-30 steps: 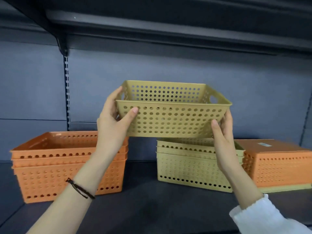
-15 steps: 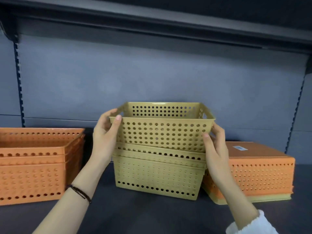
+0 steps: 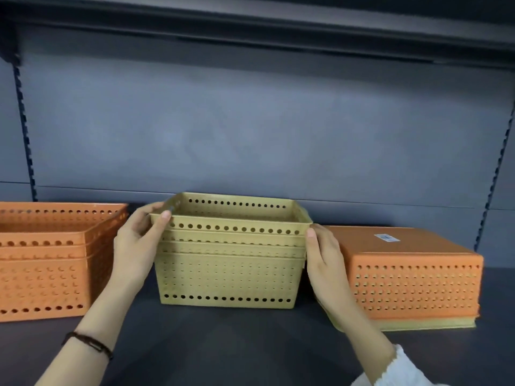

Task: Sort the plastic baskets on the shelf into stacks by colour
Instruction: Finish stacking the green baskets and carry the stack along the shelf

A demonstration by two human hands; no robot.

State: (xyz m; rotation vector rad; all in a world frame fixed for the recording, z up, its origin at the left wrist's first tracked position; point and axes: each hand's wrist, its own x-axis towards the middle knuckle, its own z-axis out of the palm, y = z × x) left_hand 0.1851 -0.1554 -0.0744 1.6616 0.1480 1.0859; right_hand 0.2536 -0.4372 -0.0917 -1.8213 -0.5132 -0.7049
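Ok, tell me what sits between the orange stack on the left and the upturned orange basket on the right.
The head view shows the yellow stack between the orange stack and the upturned orange basket, with both hands, left and right, on its sides.

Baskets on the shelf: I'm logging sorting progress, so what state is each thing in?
Top yellow basket: nested, upright, gripped.
Yellow stack: upright.
Orange stack: upright, nested.
Upturned orange basket: inverted over a yellow one.
Left hand: gripping rim.
Right hand: on rim corner.
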